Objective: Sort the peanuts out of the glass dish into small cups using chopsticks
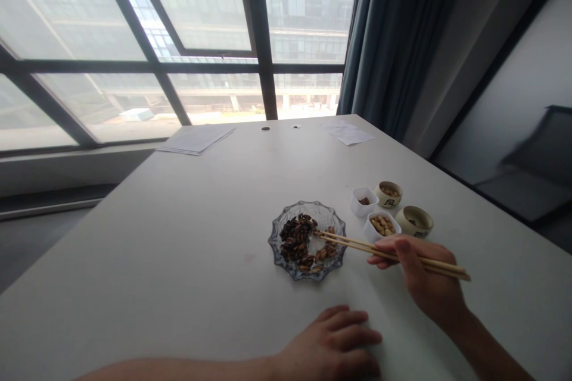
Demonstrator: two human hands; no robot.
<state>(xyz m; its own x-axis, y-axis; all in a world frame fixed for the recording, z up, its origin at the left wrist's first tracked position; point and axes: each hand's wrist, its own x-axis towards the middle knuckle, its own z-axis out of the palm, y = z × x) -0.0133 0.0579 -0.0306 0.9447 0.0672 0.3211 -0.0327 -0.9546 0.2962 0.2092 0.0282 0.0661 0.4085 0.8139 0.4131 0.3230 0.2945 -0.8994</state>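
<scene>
My right hand (pixel 422 277) is closed round a pair of wooden chopsticks (pixel 357 244), their tips reaching into a scalloped glass bowl (pixel 277 259). Dark seeds (pixel 295 241) fill the bowl's left side, and lighter brown ones (pixel 329 245) lie along its right. Whether the tips pinch a seed is too small to tell. My left hand (pixel 333 339) rests on the table in front of the bowl, fingers stretched out and holding nothing. Just beyond my right hand stands a white cup (pixel 370 232) of peanuts (pixel 382 225).
Behind the peanuts are another white cup (pixel 357 205) with a few dark pieces and two beige cups (pixel 395 199) (pixel 422 227) with contents. Papers (pixel 196 140) lie at the far left of the white table (pixel 201 238), more sheets (pixel 348 132) at the far right. Windows and a curtain (pixel 384 41) stand behind.
</scene>
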